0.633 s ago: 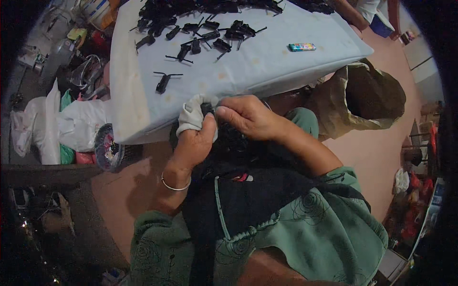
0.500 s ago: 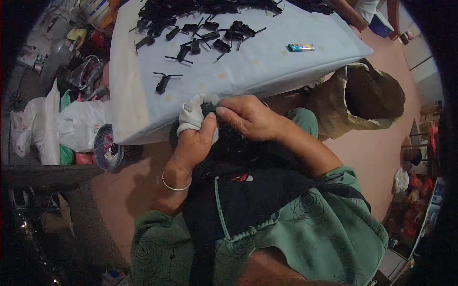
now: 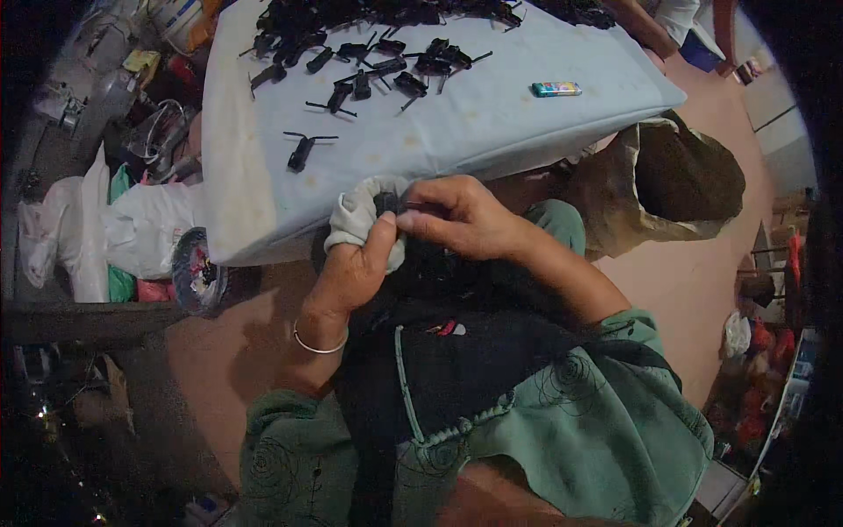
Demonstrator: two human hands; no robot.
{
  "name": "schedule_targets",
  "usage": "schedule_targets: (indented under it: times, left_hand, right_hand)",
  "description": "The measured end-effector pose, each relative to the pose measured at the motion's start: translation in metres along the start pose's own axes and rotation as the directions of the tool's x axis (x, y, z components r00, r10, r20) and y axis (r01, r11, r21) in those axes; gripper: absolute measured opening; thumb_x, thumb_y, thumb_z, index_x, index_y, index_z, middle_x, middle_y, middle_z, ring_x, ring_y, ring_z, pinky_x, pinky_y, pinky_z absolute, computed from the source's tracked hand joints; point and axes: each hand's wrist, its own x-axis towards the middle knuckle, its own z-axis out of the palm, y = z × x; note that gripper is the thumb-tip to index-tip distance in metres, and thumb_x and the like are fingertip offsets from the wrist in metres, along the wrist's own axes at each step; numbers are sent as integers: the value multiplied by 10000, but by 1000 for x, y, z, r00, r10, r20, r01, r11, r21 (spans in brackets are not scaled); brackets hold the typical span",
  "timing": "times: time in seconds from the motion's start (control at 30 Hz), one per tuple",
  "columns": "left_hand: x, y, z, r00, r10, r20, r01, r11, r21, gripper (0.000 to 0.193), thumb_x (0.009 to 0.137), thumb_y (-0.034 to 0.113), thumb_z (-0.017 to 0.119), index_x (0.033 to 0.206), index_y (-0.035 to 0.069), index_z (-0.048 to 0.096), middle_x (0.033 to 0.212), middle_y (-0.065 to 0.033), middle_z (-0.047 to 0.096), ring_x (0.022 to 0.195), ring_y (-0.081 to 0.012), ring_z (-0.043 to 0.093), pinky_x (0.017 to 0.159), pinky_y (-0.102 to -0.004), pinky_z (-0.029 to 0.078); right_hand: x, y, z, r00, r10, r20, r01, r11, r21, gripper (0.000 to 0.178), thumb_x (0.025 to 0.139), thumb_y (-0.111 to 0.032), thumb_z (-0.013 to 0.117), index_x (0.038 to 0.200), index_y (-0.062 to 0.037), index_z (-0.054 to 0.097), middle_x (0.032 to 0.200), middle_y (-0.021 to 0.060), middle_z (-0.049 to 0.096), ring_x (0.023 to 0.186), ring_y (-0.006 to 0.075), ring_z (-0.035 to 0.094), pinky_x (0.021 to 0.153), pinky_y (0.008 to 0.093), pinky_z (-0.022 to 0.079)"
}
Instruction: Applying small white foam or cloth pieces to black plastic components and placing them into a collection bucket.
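Close in front of my body, my left hand (image 3: 358, 250) is closed around a small black plastic part (image 3: 386, 203), with a whitish cloth (image 3: 353, 216) wrapped over its fingers. My right hand (image 3: 458, 218) meets it from the right, thumb and fingers pinched at the part's edge. What the right fingertips grip is too small to make out. On the pale covered table ahead lie several similar black parts with thin crossing arms, the nearest single part (image 3: 300, 155) apart from the rest. A dark heap (image 3: 421, 263) lies in my lap below the hands.
A pile of black parts (image 3: 351, 22) covers the table's (image 3: 492, 132) far side. A small colourful packet (image 3: 557, 89) lies at its right. An open brown sack (image 3: 654, 189) stands right; a round basin (image 3: 200, 272) and white plastic bags (image 3: 154, 233) are left. Another person's arm (image 3: 645, 28) shows far right.
My right fingers have shifted from a closed fist to a flatter pinch at the black part. The left hand keeps its hold, its wrist slightly lower.
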Motion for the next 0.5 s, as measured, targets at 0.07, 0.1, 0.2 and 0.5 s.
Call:
schedule_targets:
  times: [0.07,0.1,0.2,0.5]
  left_hand:
    - [-1,2,0,997,-66,34,69,994,-84,245,831,54,413,1072,12,428,745,0,465,578,-39,399,512,-184,358]
    - [-1,2,0,995,-81,58,88,987,-135,242,827,50,413,1065,13,435,757,-4,468,587,-44,406,521,-186,365]
    - [0,0,2,999,-3,44,4,1000,-17,242,820,43,412,1058,14,442,783,-12,469,592,-50,417,529,-186,373]
    - [6,-18,-2,965,260,27,-254,909,330,257,789,38,410,1039,1,453,842,-85,468,727,-146,469,682,-271,415]
  right_hand:
    - [2,5,3,998,37,-55,-34,998,58,201,819,-170,582,707,-19,514,575,-40,416,529,30,351,461,221,315]
    - [2,7,5,992,76,-105,-64,991,118,228,817,-187,592,680,-23,514,558,-46,400,515,24,341,449,218,302]
    - [5,8,10,980,136,-143,-118,984,130,263,818,-192,590,634,-25,504,541,-53,369,526,22,330,446,218,288]
    - [-2,12,4,999,-26,-26,23,996,-89,188,824,-164,524,842,22,527,675,173,526,582,189,472,571,345,410]
